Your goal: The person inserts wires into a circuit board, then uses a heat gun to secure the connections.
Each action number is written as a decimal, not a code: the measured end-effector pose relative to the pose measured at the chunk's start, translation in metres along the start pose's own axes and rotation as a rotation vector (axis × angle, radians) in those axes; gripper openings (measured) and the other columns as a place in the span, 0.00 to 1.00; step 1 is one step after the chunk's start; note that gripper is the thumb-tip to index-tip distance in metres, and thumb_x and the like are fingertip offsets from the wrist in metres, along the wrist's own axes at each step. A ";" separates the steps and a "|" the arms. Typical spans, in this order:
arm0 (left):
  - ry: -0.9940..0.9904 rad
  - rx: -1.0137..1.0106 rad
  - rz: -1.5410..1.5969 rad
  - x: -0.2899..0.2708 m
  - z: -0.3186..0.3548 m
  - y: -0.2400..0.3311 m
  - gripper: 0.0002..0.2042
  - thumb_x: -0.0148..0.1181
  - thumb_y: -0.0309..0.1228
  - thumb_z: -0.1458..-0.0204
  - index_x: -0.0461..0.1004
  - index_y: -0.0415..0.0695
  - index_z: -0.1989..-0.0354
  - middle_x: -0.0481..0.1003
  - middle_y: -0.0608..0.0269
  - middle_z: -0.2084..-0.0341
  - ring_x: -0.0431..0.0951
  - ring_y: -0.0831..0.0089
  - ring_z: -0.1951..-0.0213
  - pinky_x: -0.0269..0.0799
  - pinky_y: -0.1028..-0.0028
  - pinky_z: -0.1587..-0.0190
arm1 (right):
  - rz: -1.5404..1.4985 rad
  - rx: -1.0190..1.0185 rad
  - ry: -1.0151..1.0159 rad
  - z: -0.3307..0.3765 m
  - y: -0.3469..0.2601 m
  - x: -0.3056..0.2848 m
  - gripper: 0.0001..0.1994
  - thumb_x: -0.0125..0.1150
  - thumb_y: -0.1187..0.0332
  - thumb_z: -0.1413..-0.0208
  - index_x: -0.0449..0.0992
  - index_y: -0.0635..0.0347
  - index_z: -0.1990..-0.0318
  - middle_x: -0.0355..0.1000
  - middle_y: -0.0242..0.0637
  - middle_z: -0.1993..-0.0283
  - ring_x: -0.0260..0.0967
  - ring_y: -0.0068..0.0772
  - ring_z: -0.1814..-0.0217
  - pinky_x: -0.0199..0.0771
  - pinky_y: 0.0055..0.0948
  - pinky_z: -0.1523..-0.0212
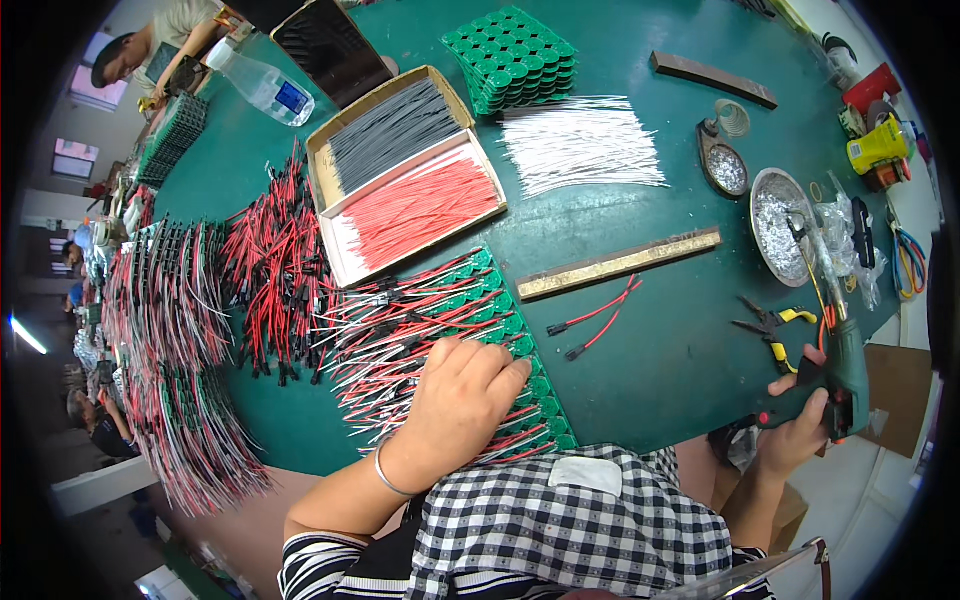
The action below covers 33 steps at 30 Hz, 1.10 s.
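My left hand (pixel 465 395) rests over a green circuit board panel (pixel 545 400) of round boards, its fingers curled together near the panel's right edge. Whatever lies between those fingertips is hidden. Rows of red, white and black wires with black connectors (pixel 400 345) are attached across the panel and trail off to the left. At the right, my right hand (pixel 800 420) is closed around the handle of a green soldering gun (pixel 850 375). The gun's tip points up toward a metal bowl (pixel 773 225) holding silvery scraps. Two loose red wires with black connectors (pixel 598 325) lie right of the panel.
A divided cardboard box (pixel 493 210) holds black and red tubes. White wires (pixel 583 145) lie beside it, below stacked green panels (pixel 510 60). A wooden bar (pixel 620 263), yellow-handled pliers (pixel 770 325), wired panels (pixel 180 350) and a bottle (pixel 262 85) surround the work. Another person sits far left.
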<state>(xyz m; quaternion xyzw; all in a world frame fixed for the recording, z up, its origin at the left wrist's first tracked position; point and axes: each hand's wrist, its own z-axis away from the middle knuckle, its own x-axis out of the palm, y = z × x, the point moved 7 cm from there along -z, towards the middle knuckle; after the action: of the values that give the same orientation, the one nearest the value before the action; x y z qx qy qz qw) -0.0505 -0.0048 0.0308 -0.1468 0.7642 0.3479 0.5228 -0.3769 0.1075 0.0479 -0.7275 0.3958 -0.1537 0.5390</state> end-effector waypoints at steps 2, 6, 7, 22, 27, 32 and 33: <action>-0.027 -0.014 -0.035 -0.003 -0.003 0.002 0.11 0.61 0.23 0.60 0.76 0.45 0.65 0.71 0.67 0.73 0.70 0.69 0.69 0.62 0.69 0.62 | -0.057 0.009 0.005 0.002 0.004 0.002 0.23 0.42 0.62 0.39 0.58 0.72 0.43 0.67 0.54 0.49 0.69 0.28 0.73 0.71 0.23 0.72; -0.013 -0.046 0.001 -0.015 -0.010 -0.003 0.09 0.63 0.24 0.59 0.76 0.46 0.66 0.72 0.67 0.72 0.71 0.69 0.67 0.62 0.68 0.62 | -0.168 0.043 -0.003 0.008 0.010 0.001 0.24 0.44 0.60 0.39 0.58 0.72 0.43 0.66 0.53 0.50 0.70 0.28 0.74 0.70 0.22 0.75; -0.016 -0.044 -0.001 -0.018 -0.013 -0.007 0.09 0.63 0.24 0.59 0.76 0.46 0.66 0.72 0.67 0.72 0.71 0.69 0.67 0.62 0.68 0.62 | -0.169 0.045 0.000 0.012 0.010 0.000 0.24 0.44 0.60 0.39 0.58 0.72 0.43 0.66 0.53 0.50 0.70 0.28 0.74 0.70 0.22 0.75; 0.039 0.011 -0.010 -0.006 -0.008 -0.021 0.12 0.60 0.23 0.62 0.78 0.46 0.65 0.71 0.67 0.73 0.69 0.69 0.69 0.61 0.68 0.62 | -0.017 0.510 -0.864 0.079 0.012 0.079 0.19 0.66 0.65 0.53 0.73 0.65 0.54 0.72 0.44 0.55 0.73 0.39 0.62 0.73 0.35 0.58; 0.060 0.005 0.018 -0.004 -0.007 -0.021 0.12 0.59 0.24 0.61 0.78 0.45 0.65 0.71 0.67 0.73 0.69 0.68 0.68 0.61 0.68 0.62 | 0.070 0.475 -0.889 0.081 0.010 0.081 0.17 0.67 0.65 0.56 0.77 0.61 0.58 0.73 0.43 0.54 0.68 0.46 0.50 0.69 0.40 0.50; 0.068 0.001 0.025 -0.006 -0.005 -0.023 0.11 0.59 0.24 0.60 0.78 0.44 0.65 0.70 0.66 0.73 0.69 0.68 0.68 0.61 0.67 0.61 | 0.180 0.090 -1.059 0.075 -0.009 0.098 0.14 0.56 0.65 0.44 0.71 0.67 0.54 0.74 0.37 0.70 0.73 0.26 0.70 0.73 0.27 0.62; 0.062 0.001 0.021 -0.005 -0.006 -0.023 0.11 0.59 0.24 0.60 0.78 0.44 0.65 0.70 0.66 0.73 0.69 0.68 0.68 0.61 0.67 0.61 | 0.179 0.091 -1.058 0.075 -0.007 0.096 0.14 0.56 0.65 0.44 0.71 0.67 0.54 0.74 0.37 0.70 0.73 0.26 0.70 0.73 0.27 0.62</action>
<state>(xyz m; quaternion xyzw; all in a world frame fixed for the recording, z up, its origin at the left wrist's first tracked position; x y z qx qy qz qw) -0.0391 -0.0257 0.0280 -0.1491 0.7819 0.3482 0.4952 -0.2633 0.0866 0.0066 -0.6450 0.1234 0.2634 0.7067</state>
